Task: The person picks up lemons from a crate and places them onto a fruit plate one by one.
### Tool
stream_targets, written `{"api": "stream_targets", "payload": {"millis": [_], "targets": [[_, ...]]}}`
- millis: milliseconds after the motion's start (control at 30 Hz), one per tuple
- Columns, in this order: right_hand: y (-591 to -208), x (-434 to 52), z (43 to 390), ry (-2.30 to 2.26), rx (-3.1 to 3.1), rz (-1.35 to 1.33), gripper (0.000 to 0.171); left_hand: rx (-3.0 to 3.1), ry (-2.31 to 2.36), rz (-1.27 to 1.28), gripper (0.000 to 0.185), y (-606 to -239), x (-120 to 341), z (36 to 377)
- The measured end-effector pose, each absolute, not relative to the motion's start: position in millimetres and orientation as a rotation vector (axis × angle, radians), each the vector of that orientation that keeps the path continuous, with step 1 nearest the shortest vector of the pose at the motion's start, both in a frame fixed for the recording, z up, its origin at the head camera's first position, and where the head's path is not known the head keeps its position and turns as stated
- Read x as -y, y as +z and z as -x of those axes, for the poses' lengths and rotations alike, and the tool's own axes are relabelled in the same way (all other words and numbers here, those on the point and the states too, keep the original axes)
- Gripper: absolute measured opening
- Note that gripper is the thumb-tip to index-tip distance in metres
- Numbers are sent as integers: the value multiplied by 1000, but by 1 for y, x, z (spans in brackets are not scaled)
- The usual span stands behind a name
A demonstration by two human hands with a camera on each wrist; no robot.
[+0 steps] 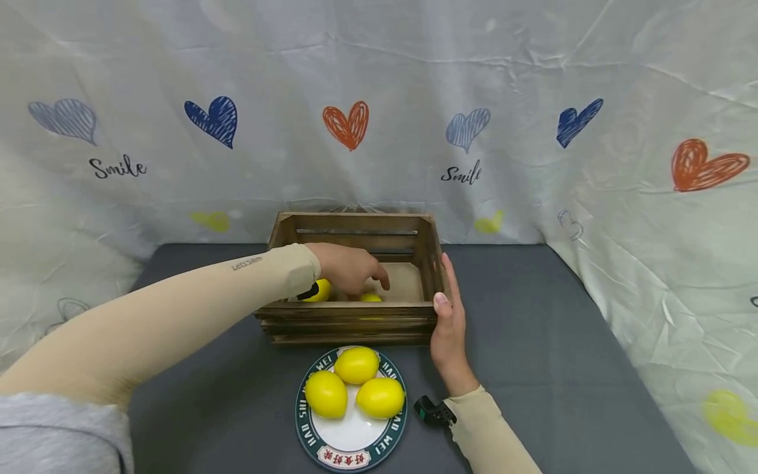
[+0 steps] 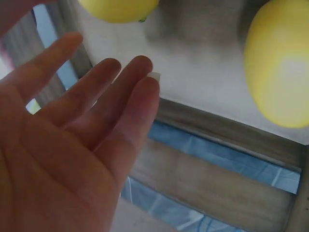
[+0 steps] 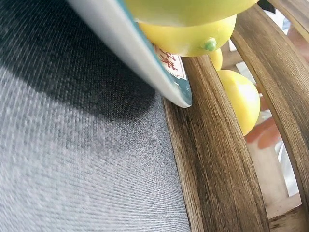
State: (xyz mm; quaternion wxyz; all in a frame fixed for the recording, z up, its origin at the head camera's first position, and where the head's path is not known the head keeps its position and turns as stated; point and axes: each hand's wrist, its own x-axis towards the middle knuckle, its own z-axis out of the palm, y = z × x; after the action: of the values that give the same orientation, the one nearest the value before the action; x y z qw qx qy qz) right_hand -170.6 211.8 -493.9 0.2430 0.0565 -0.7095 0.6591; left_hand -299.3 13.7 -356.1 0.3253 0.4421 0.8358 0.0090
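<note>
2 lemons (image 1: 323,290) show on the pale floor inside the slatted wood crate (image 1: 349,324): one toward its L end, the other nr mid, partly hidden by the front slats. L hand (image 1: 351,266) is down in the crate above them; its fingers (image 2: 130,116) loosely extended, most close together, holding nothing — L wrist view shows tips clear of both. R hand (image 1: 451,336) at crate's R end: fingers straight along outer wall, thumb at front corner.

Just in front of crate: round plate (image 1: 352,434), white centre, dk green lettered rim, w/ 3 yellow lemons (image 1: 327,395) grouped — can't tell if plate touches crate. Blk device (image 1: 435,412) at R wrist; beige sleeves (image 1: 195,296) both arms. Crate + plate sit on dk grey worktop (image 1: 533,316). Behind: pale cloth (image 1: 403,72) w/ blue, orange, yellow hearts, "Smile" lettering.
</note>
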Motion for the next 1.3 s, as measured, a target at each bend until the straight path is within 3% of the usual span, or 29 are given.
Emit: {"api": "stream_targets", "payload": {"millis": [500, 867, 1300], "targets": [[-490, -202, 173, 1824, 1922, -188, 71, -2053, 2, -1133, 63, -366, -16, 299], [-492, -201, 175, 1815, 1928, -194, 71, -2023, -21, -1233, 50, -370, -13, 300], [-492, -211, 172, 1795, 1938, -152, 70, -2249, 7, -1192, 52, -340, -5, 295]]}}
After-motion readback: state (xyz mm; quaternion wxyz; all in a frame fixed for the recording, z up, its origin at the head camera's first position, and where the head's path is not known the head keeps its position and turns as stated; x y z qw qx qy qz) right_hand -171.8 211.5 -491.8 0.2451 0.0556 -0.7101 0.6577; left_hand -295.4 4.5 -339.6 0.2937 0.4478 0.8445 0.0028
